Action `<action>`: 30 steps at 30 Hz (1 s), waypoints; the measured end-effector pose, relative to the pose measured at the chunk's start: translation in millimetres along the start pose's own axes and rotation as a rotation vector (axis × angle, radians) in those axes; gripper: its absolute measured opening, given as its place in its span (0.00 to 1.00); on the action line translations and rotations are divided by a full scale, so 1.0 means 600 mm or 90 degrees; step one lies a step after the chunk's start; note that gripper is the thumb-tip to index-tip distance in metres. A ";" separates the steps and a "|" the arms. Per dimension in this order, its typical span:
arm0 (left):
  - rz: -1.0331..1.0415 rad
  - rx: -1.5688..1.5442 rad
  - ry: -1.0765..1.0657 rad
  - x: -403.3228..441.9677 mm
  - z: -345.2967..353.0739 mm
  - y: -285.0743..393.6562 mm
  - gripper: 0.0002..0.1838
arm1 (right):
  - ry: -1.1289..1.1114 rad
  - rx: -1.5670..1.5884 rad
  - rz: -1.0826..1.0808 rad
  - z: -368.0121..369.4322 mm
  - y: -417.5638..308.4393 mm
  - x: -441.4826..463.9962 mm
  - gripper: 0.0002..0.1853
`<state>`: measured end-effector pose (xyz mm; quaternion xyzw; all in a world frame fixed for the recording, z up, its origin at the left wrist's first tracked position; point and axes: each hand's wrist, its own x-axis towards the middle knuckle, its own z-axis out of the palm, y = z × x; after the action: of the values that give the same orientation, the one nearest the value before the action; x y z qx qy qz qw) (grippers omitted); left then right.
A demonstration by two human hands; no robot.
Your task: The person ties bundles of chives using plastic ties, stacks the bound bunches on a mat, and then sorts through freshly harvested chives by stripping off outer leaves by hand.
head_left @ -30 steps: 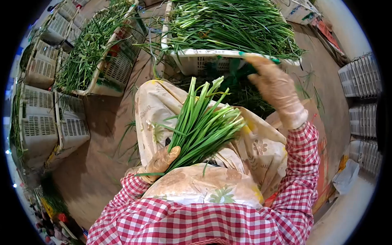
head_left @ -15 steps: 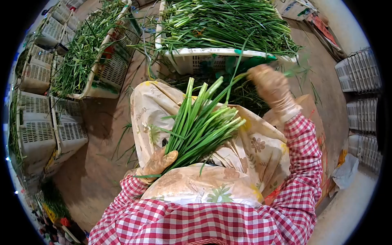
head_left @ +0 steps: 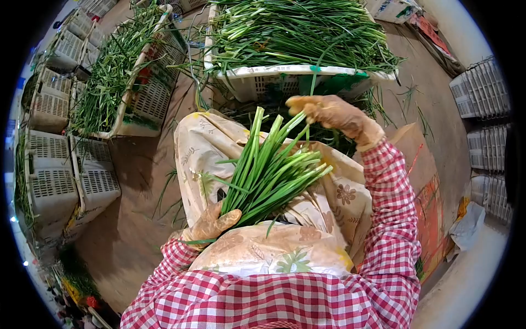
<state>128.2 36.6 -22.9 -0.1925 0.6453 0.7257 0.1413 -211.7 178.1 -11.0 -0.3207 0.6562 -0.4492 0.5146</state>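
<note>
Across my lap lies a bunch of garlic chives (head_left: pixel 268 175), its pale cut ends fanned up and away from me. Around its lower, leafy end my gloved left hand (head_left: pixel 213 223) is closed, thumb on top. My gloved right hand (head_left: pixel 337 118) is above the pale ends, its fingers closed at the tip of one stem group; its fingertips partly hide what they pinch. Under the bunch spreads a floral apron (head_left: pixel 203 137) with yellow and brown stains.
Ahead stands a white crate (head_left: pixel 246 77) heaped with chives (head_left: pixel 296 33). Another crate (head_left: pixel 156 90) of loose greens is at the left, beside stacked empty-looking crates (head_left: pixel 52 175). More stacked crates (head_left: pixel 482 88) line the right wall. Cardboard (head_left: pixel 408 148) lies on the floor at right.
My right hand has swung left and slightly down, from the right side to the pale stem ends. The left hand keeps its hold on the bunch, almost unmoved.
</note>
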 end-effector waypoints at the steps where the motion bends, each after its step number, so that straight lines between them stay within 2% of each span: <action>1: -0.011 -0.002 -0.002 0.000 0.002 0.003 0.28 | -0.031 0.006 0.039 0.010 0.005 0.010 0.28; 2: -0.022 -0.006 -0.005 -0.001 0.002 0.009 0.28 | -0.062 0.013 0.078 0.018 0.005 0.018 0.25; 3: -0.021 -0.005 -0.006 -0.001 0.002 0.013 0.28 | -0.028 -0.003 0.076 0.026 0.001 0.016 0.21; 4: -0.042 -0.018 -0.004 -0.001 0.001 0.016 0.28 | -0.027 -0.003 0.077 0.028 0.002 0.011 0.21; 6: -0.063 -0.033 -0.003 -0.003 0.002 0.019 0.29 | -0.012 0.029 0.022 0.037 -0.005 -0.002 0.16; 9: -0.075 -0.061 0.004 0.001 0.002 0.015 0.28 | -0.003 0.092 0.001 0.042 -0.019 -0.037 0.15; 10: -0.025 0.026 0.006 0.003 -0.005 0.004 0.28 | 0.010 0.141 -0.030 0.041 -0.023 -0.043 0.16; 11: 0.026 0.114 0.008 0.005 -0.009 -0.002 0.28 | 0.015 0.130 -0.003 0.034 -0.027 -0.048 0.14; 12: 0.029 0.114 0.002 0.006 -0.007 -0.001 0.28 | 0.022 0.128 -0.003 0.022 -0.031 -0.054 0.14; 14: 0.043 0.037 0.016 0.002 -0.003 -0.002 0.28 | 0.228 0.107 -0.028 -0.007 -0.033 -0.063 0.11; 16: 0.062 0.024 0.032 -0.002 -0.006 -0.011 0.28 | 0.420 -0.028 -0.131 -0.063 0.002 -0.073 0.08; 18: 0.047 -0.061 0.011 -0.002 -0.009 -0.032 0.28 | 0.693 -0.454 -0.145 -0.136 0.038 -0.088 0.06; 19: 0.050 -0.062 0.012 -0.003 -0.004 -0.026 0.28 | 0.692 -0.456 -0.147 -0.167 0.057 -0.094 0.06; 21: 0.040 -0.139 0.035 -0.003 0.009 -0.006 0.27 | 0.776 -0.747 -0.033 -0.176 0.047 -0.104 0.19; 22: 0.042 -0.140 0.034 0.000 0.009 -0.005 0.27 | 0.666 -0.713 0.048 -0.167 0.056 -0.107 0.27; 23: 0.047 -0.098 0.041 0.000 0.009 -0.006 0.26 | 0.554 -0.674 0.126 -0.103 0.027 -0.098 0.35; 24: 0.051 -0.056 0.048 0.000 0.008 -0.008 0.26 | 0.446 -0.778 0.140 -0.070 0.036 -0.076 0.46; 25: 0.049 -0.056 0.047 0.001 0.004 -0.008 0.26 | 0.313 -0.700 0.102 -0.016 0.007 -0.070 0.46; 26: 0.046 0.019 0.049 0.001 -0.001 -0.008 0.26 | 0.212 -0.704 -0.020 0.009 0.030 -0.055 0.46; 27: 0.042 0.093 0.054 0.000 -0.004 -0.008 0.26 | 0.133 -0.668 -0.157 0.028 0.037 -0.050 0.39; 28: 0.037 0.091 0.059 0.001 -0.003 -0.013 0.26 | 0.131 -0.656 -0.208 0.036 0.057 -0.037 0.24; 30: 0.067 0.059 0.093 0.000 0.003 -0.016 0.25 | 0.120 -0.750 -0.192 0.025 0.075 -0.023 0.12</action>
<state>132.2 39.4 -31.1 -0.2043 0.6958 0.6856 0.0644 -191.6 204.0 -47.9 -0.5993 0.7843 -0.1054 0.1211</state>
